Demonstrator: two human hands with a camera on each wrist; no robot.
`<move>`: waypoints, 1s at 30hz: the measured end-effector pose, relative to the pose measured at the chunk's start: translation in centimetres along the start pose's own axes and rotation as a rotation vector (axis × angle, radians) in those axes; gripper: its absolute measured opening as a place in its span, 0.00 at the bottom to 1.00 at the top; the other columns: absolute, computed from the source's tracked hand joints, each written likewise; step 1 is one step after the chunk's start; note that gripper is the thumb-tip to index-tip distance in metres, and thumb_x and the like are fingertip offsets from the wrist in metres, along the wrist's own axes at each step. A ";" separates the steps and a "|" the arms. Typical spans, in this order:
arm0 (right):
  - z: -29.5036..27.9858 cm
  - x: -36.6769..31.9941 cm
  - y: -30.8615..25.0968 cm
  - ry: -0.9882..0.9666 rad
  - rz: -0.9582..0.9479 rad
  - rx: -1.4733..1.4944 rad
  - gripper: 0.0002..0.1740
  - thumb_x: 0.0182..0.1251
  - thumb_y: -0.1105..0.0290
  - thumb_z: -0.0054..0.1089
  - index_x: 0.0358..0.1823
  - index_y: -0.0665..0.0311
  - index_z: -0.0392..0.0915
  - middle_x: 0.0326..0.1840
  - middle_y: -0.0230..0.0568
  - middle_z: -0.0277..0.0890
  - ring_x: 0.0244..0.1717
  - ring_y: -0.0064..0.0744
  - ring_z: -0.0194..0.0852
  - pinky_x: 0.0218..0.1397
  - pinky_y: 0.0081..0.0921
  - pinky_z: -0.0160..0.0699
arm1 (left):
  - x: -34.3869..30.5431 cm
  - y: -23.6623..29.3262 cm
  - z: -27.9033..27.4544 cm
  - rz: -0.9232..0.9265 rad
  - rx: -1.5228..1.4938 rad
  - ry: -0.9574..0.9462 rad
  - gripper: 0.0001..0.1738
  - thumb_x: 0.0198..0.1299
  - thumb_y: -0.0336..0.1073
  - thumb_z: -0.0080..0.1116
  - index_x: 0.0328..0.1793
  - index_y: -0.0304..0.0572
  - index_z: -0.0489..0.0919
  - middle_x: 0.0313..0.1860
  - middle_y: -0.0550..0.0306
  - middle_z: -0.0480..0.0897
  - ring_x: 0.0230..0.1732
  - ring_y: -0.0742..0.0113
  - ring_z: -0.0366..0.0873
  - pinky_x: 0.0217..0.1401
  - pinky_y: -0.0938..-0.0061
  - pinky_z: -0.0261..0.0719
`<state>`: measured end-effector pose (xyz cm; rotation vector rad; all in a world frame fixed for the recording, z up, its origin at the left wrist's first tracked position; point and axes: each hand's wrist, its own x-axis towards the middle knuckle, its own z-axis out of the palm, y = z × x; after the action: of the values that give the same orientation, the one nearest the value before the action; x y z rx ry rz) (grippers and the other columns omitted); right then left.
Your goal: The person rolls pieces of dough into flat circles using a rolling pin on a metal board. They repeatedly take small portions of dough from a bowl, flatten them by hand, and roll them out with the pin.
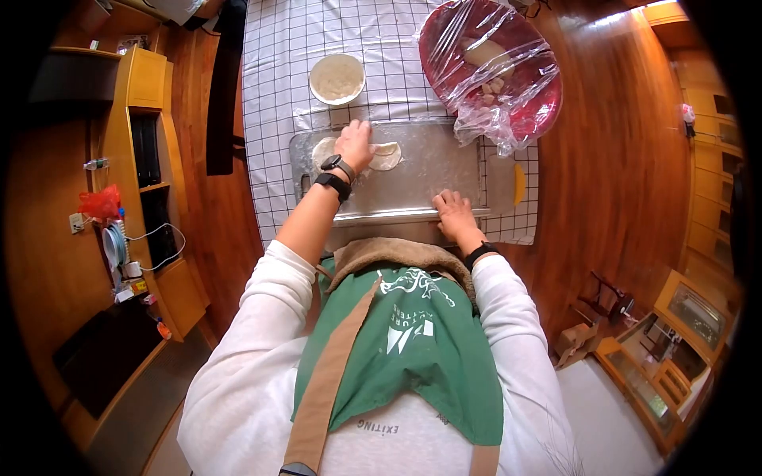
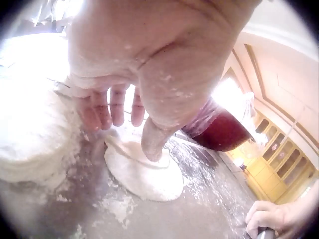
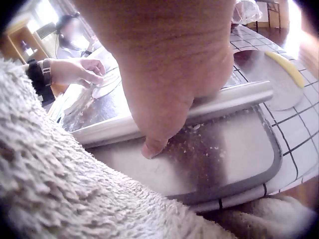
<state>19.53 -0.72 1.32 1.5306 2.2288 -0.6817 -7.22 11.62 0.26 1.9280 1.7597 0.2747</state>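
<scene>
My left hand is over the metal board, its thumb touching a flat dough round that has a folded edge. In the left wrist view the fingers hang fairly straight beyond the thumb, above the round. Floury dough lies beside it; in the head view it is partly behind the hand. My right hand has its fingers curled round a metal rolling pin along the board's near edge. In the right wrist view the thumb hangs below the pin.
A white bowl with pale contents stands beyond the board. At the back right is a red basin under clear plastic, with dough inside. A scraper with a yellow handle lies right of the board. Another person shows in the right wrist view.
</scene>
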 end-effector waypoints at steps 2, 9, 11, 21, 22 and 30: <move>0.0 -0.1 0.0 -0.015 0.010 0.004 0.34 0.46 0.66 0.74 0.56 0.51 0.66 0.57 0.35 0.63 0.63 0.40 0.59 0.60 0.41 0.61 | -0.2 -0.2 0.8 0.087 -0.061 -0.013 0.17 0.51 0.34 0.66 0.47 0.48 0.75 0.47 0.50 0.73 0.51 0.47 0.73 0.52 0.57 0.76; 0.3 -0.2 0.3 0.063 -0.042 0.047 0.30 0.45 0.68 0.72 0.51 0.53 0.68 0.54 0.37 0.64 0.59 0.43 0.61 0.58 0.42 0.63 | 0.0 0.1 2.6 0.140 0.094 0.030 0.10 0.53 0.38 0.63 0.40 0.49 0.77 0.40 0.56 0.75 0.45 0.53 0.75 0.46 0.60 0.77; 0.7 0.0 0.5 0.078 -0.062 0.042 0.29 0.45 0.68 0.72 0.50 0.53 0.68 0.54 0.37 0.64 0.59 0.44 0.61 0.58 0.42 0.63 | 0.0 0.6 3.0 0.124 0.114 0.078 0.10 0.53 0.38 0.61 0.41 0.49 0.77 0.40 0.56 0.76 0.46 0.54 0.75 0.45 0.60 0.77; -0.1 0.1 0.1 0.034 -0.051 0.040 0.30 0.44 0.69 0.72 0.50 0.52 0.69 0.53 0.36 0.64 0.59 0.42 0.61 0.59 0.42 0.62 | -2.2 2.5 4.3 0.103 -0.174 0.073 0.11 0.59 0.40 0.61 0.42 0.43 0.77 0.39 0.51 0.80 0.44 0.51 0.78 0.47 0.62 0.76; -0.2 0.1 0.0 0.021 -0.038 0.053 0.29 0.44 0.70 0.72 0.50 0.52 0.69 0.53 0.36 0.64 0.59 0.43 0.61 0.59 0.42 0.62 | -2.7 2.5 4.2 0.092 -0.176 0.080 0.11 0.59 0.40 0.61 0.42 0.43 0.77 0.39 0.51 0.80 0.44 0.51 0.78 0.47 0.62 0.76; 0.3 0.1 0.2 0.028 -0.039 0.043 0.29 0.44 0.69 0.73 0.49 0.52 0.69 0.54 0.36 0.64 0.60 0.43 0.61 0.58 0.43 0.64 | -3.4 0.8 3.1 -0.517 -1.373 -0.307 0.23 0.61 0.39 0.64 0.58 0.37 0.73 0.45 0.61 0.79 0.42 0.76 0.75 0.43 0.79 0.74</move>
<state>19.68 -0.69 0.99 1.5296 2.2844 -0.7284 -5.51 7.56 -1.31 0.4867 1.1885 0.6993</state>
